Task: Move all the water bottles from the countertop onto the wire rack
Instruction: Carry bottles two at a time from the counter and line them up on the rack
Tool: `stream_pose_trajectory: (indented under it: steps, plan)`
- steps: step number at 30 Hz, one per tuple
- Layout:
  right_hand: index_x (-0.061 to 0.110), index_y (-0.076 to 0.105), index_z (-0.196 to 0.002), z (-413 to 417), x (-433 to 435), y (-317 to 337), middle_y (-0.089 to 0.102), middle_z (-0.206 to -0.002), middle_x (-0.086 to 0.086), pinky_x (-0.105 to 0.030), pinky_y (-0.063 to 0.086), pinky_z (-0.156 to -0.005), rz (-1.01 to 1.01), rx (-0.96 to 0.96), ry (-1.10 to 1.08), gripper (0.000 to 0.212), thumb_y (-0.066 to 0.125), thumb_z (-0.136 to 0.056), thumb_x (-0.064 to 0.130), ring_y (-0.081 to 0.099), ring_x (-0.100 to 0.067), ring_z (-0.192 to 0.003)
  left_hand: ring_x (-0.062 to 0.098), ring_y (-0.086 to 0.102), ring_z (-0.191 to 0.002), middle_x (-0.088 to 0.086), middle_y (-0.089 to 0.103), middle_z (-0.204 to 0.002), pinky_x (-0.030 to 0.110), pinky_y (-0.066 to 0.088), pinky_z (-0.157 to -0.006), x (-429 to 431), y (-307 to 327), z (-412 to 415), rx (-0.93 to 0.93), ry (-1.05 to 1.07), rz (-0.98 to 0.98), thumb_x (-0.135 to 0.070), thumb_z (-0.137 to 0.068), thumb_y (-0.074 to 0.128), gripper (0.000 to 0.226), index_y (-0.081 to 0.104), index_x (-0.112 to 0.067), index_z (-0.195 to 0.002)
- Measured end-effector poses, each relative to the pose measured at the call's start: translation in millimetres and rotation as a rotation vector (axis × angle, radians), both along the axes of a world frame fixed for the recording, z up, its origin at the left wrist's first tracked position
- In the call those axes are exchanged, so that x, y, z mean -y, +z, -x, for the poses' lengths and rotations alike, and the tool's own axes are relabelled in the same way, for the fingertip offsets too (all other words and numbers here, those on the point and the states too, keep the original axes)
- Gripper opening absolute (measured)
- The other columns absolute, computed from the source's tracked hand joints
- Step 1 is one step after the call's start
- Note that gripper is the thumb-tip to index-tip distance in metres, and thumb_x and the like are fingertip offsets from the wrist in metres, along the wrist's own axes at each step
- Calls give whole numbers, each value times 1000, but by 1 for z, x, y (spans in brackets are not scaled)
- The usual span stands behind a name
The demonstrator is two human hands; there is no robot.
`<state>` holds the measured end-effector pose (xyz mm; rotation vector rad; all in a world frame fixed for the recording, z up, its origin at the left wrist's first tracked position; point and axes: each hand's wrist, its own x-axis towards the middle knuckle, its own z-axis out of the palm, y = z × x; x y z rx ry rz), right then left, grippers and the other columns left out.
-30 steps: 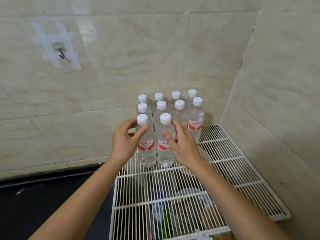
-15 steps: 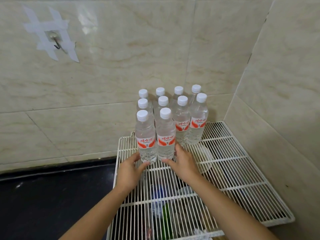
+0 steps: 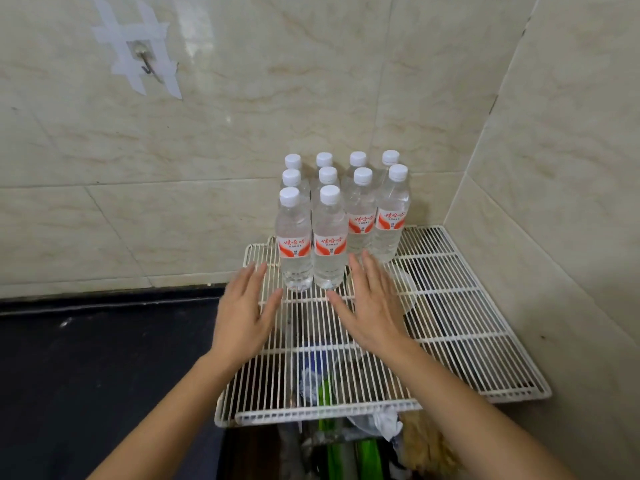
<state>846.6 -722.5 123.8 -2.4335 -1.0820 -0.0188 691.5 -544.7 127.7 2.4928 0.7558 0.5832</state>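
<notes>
A second ago both hands were wrapped round the front pair (image 3: 329, 237) of water bottles (image 3: 360, 216). Now the left hand (image 3: 242, 306) and right hand (image 3: 374, 303) have let go and drawn back, fingers straight, holding nothing, held apart just short of that pair. The ten bottles I can count stand upright in a tight cluster at the back of the wire rack (image 3: 467, 323), and the dark surface (image 3: 86, 358) beside it shows none, so the job looks finished or nearly so.

Ten water bottles (image 3: 329, 251), one wire rack (image 3: 450, 323), two hands (image 3: 242, 317), one wall hook (image 3: 147, 64)
</notes>
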Motion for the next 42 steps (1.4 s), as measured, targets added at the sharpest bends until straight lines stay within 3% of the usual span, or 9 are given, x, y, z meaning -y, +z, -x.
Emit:
stream_pose_trajectory:
  steps: [3,9,17,21,32,42]
  plan:
    - [27,-10,-161,11,7,18,-23,-166,-2,-45,-6,-126,-42,143,47,78,22,-101,66,-20,-20,-155,26,16,-154,10,26,-165,47,18,-124,12,18,36,36,104,-137,-59,-100,25,67,34,-21,-155]
    - [21,14,-162,74,-34,27,2,-170,-12,-50,4,-127,-198,216,283,76,31,-101,63,-4,-26,-157,23,9,-155,9,21,-166,43,15,-123,36,35,151,93,375,-153,-55,-99,32,67,34,-19,-156]
    - [18,26,-159,231,-114,20,11,-169,-16,-53,12,-125,-207,293,613,74,39,-101,60,8,-33,-156,42,28,-148,24,34,-158,61,31,-114,18,35,350,-126,685,-433,-49,-100,38,63,45,-9,-149]
    - [21,26,-160,309,-160,17,9,-169,-16,-54,10,-125,-204,334,704,72,43,-100,59,3,-31,-157,42,28,-148,23,31,-159,63,33,-111,-18,35,444,-192,773,-462,-49,-96,41,66,45,-11,-149]
    - [25,36,-156,569,-346,7,12,-167,-24,-56,12,-125,-202,337,887,70,54,-96,56,11,-38,-156,41,31,-146,22,33,-159,62,37,-109,-140,34,686,-314,834,-445,-51,-97,38,65,47,-11,-149]
    - [24,41,-154,650,-483,-25,16,-166,-24,-56,14,-124,-171,316,971,68,58,-95,54,14,-38,-155,38,27,-149,20,30,-161,60,30,-114,-275,3,748,-327,859,-343,-52,-96,37,67,43,-14,-151]
